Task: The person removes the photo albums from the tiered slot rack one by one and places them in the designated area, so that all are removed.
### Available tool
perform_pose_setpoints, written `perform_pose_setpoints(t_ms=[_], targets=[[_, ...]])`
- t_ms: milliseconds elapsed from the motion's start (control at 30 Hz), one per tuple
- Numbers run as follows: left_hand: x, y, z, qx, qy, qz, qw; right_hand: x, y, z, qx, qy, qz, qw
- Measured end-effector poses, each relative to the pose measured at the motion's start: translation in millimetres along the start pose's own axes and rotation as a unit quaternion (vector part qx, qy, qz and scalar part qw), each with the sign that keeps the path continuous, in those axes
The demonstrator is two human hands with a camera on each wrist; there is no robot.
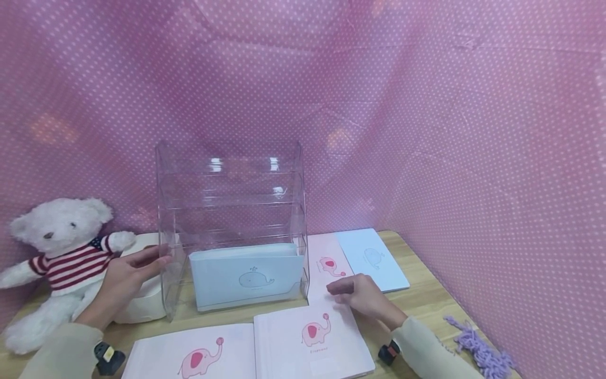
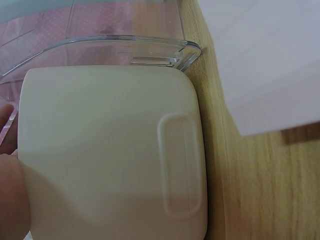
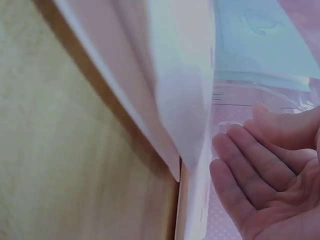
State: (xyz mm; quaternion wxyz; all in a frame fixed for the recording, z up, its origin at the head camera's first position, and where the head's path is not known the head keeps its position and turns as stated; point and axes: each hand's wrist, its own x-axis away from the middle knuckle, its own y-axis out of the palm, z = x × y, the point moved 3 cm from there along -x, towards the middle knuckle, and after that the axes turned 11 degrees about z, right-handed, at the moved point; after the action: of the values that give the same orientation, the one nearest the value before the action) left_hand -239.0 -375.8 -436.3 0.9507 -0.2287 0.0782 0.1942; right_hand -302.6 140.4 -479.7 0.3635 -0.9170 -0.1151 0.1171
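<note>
A clear acrylic tiered rack (image 1: 232, 200) stands in the middle of the table in the head view. Its lowest front tier holds a light blue booklet (image 1: 222, 284) with a whale drawing. My left hand (image 1: 134, 273) reaches over a cream box (image 2: 110, 145), fingers nearly straight at the rack's left side panel. To the right of the rack, my right hand (image 1: 366, 300) hovers palm inward over pink elephant booklets, its fingers loosely bent and holding nothing. Nearest to it lie a front pink booklet (image 1: 284, 342) and a pink booklet (image 1: 319, 247) behind.
Another pink elephant booklet (image 1: 161, 350) lies at the front left. A second blue whale booklet (image 1: 362, 245) lies at the back right. A white teddy bear (image 1: 61, 237) sits on the left, purple yarn (image 1: 483, 350) on the right. Pink dotted fabric (image 1: 379, 131) hangs behind.
</note>
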Motion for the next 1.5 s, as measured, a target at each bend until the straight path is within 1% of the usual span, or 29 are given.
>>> perform_pose_setpoints(t_ms=[133, 333, 400, 533, 733, 833, 933, 1067, 1167, 1300, 1500], targets=[[0.5, -0.1, -0.4, 0.001, -0.002, 0.002, 1.0, -2, -4.1, -2, -0.024, 0.005, 0.005, 1.0], [0.1, 0.1, -1.2, 0.0, -0.001, 0.004, 1.0, -5, -11.3, -9, -0.105, 0.022, 0.003, 0.994], [0.0, -0.4, -1.1, -0.002, -0.001, 0.004, 1.0, -6, -13.7, -12, -0.13, 0.021, 0.002, 0.991], [-0.3, -0.7, -1.0, -0.009, -0.001, 0.004, 1.0, -9, -18.8, -22, -0.161, 0.01, 0.007, 0.987], [-1.3, -0.5, -1.7, -0.014, 0.0, 0.007, 0.9999, -18, -27.5, -40, -0.193, -0.001, 0.04, 0.98], [-1.1, -0.7, -1.1, -0.01, 0.003, 0.007, 0.9999, -24, -31.6, -52, -0.212, -0.015, 0.058, 0.975], [-1.8, -0.3, -1.7, -0.011, 0.003, 0.008, 0.9999, -32, -33.5, -67, -0.223, -0.043, 0.071, 0.971], [-1.9, 0.6, -2.1, -0.011, 0.002, 0.006, 0.9999, -42, -32.9, -83, -0.233, -0.074, 0.078, 0.967], [-0.8, 1.1, -1.0, -0.016, 0.005, 0.004, 0.9998, -48, -31.8, -93, -0.246, -0.088, 0.076, 0.962], [0.3, -0.6, 0.0, -0.024, 0.004, 0.01, 0.9996, -53, -28.0, -103, -0.267, -0.103, 0.06, 0.956], [-1.0, -3.1, -1.0, -0.026, -0.004, 0.005, 0.9996, -57, -17.5, -115, -0.272, -0.11, 0.039, 0.955]])
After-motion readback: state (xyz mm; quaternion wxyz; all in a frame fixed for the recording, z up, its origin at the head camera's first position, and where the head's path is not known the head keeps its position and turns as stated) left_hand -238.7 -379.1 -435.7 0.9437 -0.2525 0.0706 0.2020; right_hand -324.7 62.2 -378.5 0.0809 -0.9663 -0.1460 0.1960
